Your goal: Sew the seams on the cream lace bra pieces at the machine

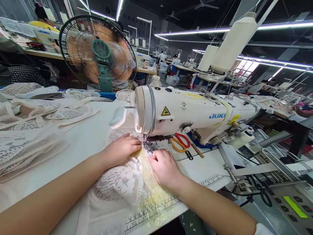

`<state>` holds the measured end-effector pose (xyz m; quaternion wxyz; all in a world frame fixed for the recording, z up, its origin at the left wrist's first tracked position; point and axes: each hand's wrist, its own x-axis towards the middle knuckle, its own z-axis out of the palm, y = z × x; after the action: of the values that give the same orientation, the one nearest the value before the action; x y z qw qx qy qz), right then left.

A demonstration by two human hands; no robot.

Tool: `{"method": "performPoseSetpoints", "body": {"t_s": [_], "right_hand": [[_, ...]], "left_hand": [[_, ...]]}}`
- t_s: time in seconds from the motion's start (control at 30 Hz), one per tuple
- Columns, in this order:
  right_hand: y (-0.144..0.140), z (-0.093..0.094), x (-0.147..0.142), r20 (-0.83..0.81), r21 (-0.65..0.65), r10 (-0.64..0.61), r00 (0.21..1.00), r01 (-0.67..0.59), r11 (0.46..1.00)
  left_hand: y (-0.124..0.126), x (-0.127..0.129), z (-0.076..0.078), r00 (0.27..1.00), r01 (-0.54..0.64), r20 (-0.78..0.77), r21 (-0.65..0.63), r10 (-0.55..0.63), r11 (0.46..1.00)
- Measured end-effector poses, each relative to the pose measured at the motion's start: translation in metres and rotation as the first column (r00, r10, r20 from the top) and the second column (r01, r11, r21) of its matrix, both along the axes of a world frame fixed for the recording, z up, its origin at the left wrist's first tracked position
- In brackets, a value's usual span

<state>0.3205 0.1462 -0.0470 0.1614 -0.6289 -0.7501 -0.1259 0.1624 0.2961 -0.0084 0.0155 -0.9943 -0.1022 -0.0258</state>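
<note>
**Under the needle: lace seam barely begun**

At the counter, the left hand presses flat on the white lace piece; the right hand pinches its yellowish edge by the presser foot. Most fabric seemingly remains unfed to the sewing machine.

White lace fabric flat, seemingly under needle
</note>
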Motion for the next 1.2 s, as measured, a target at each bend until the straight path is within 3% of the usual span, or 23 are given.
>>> {"method": "performPoseSetpoints", "body": {"t_s": [0.17, 0.27, 0.33, 0.4, 0.47, 0.53, 0.6, 0.63, 0.73, 0.77, 0.8, 0.87, 1.0, 1.2], "right_hand": [[-0.002, 0.001, 0.000, -0.027, 0.009, 0.010, 1.000, -0.010, 1.000], [-0.003, 0.004, 0.003, -0.085, 0.042, 0.047, 0.995, -0.043, 0.998], [-0.004, 0.006, 0.005, -0.146, 0.090, 0.082, 0.986, -0.069, 0.993], [-0.004, 0.009, 0.008, -0.210, 0.147, 0.115, 0.971, -0.085, 0.985], [-0.007, 0.011, 0.011, -0.288, 0.187, 0.129, 0.949, -0.077, 0.979], [-0.014, 0.013, 0.011, -0.408, 0.200, 0.097, 0.908, -0.015, 0.980], [-0.024, 0.015, 0.006, -0.577, 0.148, 0.033, 0.816, 0.065, 0.987], [-0.031, 0.016, 0.002, -0.659, 0.088, 0.008, 0.752, 0.067, 0.994], [-0.047, 0.018, -0.018, -0.809, -0.103, 0.002, 0.587, -0.146, 0.984], [-0.050, 0.019, -0.026, -0.818, -0.142, 0.016, 0.575, -0.228, 0.963], [-0.051, 0.020, -0.033, -0.813, -0.164, 0.029, 0.582, -0.277, 0.947], [-0.049, 0.021, -0.044, -0.786, -0.184, 0.019, 0.618, -0.263, 0.947], [-0.037, 0.023, -0.049, -0.774, -0.203, -0.108, 0.624, -0.082, 0.976], [-0.038, 0.020, -0.041, -0.732, -0.360, -0.279, 0.621, -0.004, 0.933]], "left_hand": [[-0.009, -0.004, 0.008, 0.993, -0.090, 0.081, 0.003, 0.089, 0.996], [-0.027, -0.010, 0.016, 0.984, -0.060, 0.154, -0.157, 0.084, 0.986], [-0.038, -0.014, 0.019, 0.997, 0.003, 0.072, -0.296, 0.020, 0.955], [-0.043, -0.016, 0.019, 0.999, -0.011, -0.050, -0.374, -0.008, 0.927], [-0.043, -0.017, 0.017, 0.995, -0.082, -0.092, -0.435, 0.046, 0.897], [-0.039, -0.017, 0.016, 0.990, -0.134, -0.038, -0.490, 0.132, 0.862], [-0.035, -0.015, 0.017, 0.966, -0.155, 0.069, -0.611, 0.248, 0.776], [-0.034, -0.014, 0.018, 0.941, -0.161, 0.107, -0.694, 0.321, 0.702], [-0.034, -0.011, 0.019, 0.837, -0.113, 0.115, -0.920, 0.535, 0.375], [-0.036, -0.010, 0.018, 0.808, -0.101, 0.107, -0.944, 0.580, 0.315], [-0.037, -0.009, 0.016, 0.781, -0.097, 0.111, -0.951, 0.615, 0.295], [-0.038, -0.007, 0.012, 0.737, -0.111, 0.144, -0.938, 0.660, 0.329], [-0.037, -0.006, 0.002, 0.712, -0.204, 0.201, -0.858, 0.673, 0.472], [-0.046, -0.003, -0.004, 0.815, -0.413, 0.112, -0.577, 0.568, 0.705]]}}
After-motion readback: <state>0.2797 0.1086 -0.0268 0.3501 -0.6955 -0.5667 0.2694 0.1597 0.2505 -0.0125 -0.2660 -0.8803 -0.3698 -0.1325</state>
